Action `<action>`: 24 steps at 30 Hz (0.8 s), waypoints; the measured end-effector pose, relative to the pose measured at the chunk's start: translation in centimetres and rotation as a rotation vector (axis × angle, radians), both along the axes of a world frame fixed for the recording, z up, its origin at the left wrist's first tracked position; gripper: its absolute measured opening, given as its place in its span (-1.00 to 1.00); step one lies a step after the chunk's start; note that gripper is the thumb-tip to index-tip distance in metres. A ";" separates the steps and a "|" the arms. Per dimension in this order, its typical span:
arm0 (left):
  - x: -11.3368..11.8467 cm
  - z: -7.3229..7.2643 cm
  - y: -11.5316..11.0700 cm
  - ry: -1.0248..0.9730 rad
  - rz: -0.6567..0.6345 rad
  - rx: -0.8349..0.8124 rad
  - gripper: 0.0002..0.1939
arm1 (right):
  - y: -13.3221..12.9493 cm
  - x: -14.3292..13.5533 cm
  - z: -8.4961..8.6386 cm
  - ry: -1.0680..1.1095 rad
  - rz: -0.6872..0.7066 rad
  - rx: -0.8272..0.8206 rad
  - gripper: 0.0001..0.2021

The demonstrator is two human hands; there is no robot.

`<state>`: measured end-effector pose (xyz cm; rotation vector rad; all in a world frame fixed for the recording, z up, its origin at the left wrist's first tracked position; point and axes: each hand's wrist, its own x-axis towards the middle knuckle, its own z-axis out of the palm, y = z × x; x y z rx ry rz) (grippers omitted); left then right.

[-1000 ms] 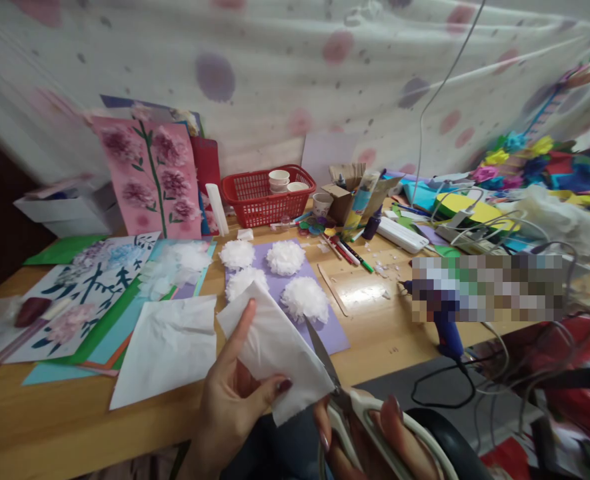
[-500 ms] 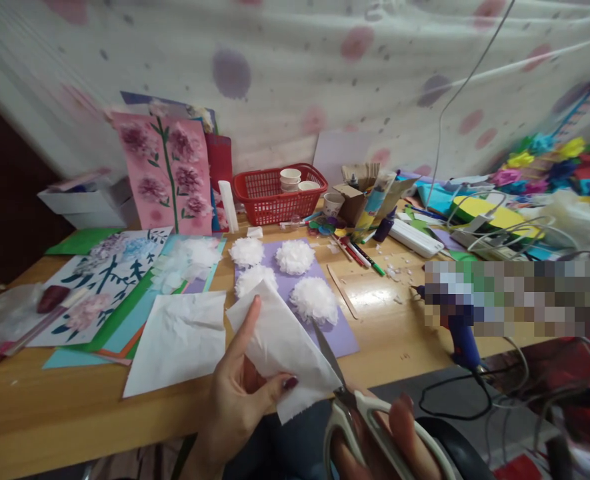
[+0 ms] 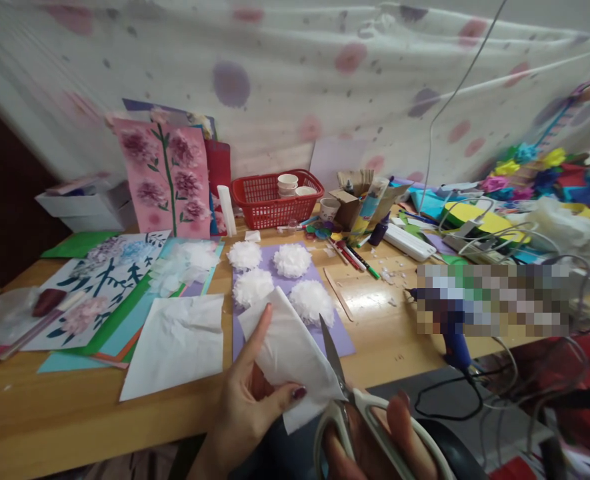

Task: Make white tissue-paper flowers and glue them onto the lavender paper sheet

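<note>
Pinched between the thumb and fingers of my left hand [image 3: 247, 407] is a folded piece of white tissue paper [image 3: 287, 353], held over the table's front edge. My right hand [image 3: 399, 433] grips a pair of scissors [image 3: 342, 380] with pale handles. The blades are parted at the paper's right corner, one blade in front of the purple sheet. Behind the paper, several fluffy white paper flowers [image 3: 293, 260] sit on a purple sheet [image 3: 345, 340]. To the left of my left hand a flat white paper square [image 3: 179, 340] lies on the table.
A red basket [image 3: 255, 203] with paper cups stands at the back. Markers [image 3: 362, 260] and a wooden stick [image 3: 338, 293] lie right of the flowers. A blue glue gun [image 3: 455, 340] with cables is at the right. Coloured sheets [image 3: 105, 340] and a pink flower picture [image 3: 169, 177] are at left.
The paper in my left hand has shifted slightly right and down. The scissor blades have opened wider at its right corner. The view has turned a little.
</note>
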<state>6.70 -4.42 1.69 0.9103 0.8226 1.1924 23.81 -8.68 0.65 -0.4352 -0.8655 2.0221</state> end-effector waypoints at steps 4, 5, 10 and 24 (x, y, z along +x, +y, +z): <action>0.1 0.3 -0.1 -0.009 0.025 0.013 0.05 | 0.1 -0.7 -0.4 0.097 -0.110 -0.005 -0.29; 0.1 0.3 -0.1 -0.012 0.035 0.008 0.05 | 0.1 -0.7 -0.4 0.084 -0.110 -0.014 -0.30; 0.1 0.2 -0.1 -0.025 0.037 -0.016 0.06 | 0.2 -0.3 0.1 -0.054 -0.115 -0.068 -0.21; -0.2 -0.1 0.1 0.016 -0.050 -0.012 0.14 | 0.5 -0.2 -1.1 0.074 -0.030 0.059 -0.09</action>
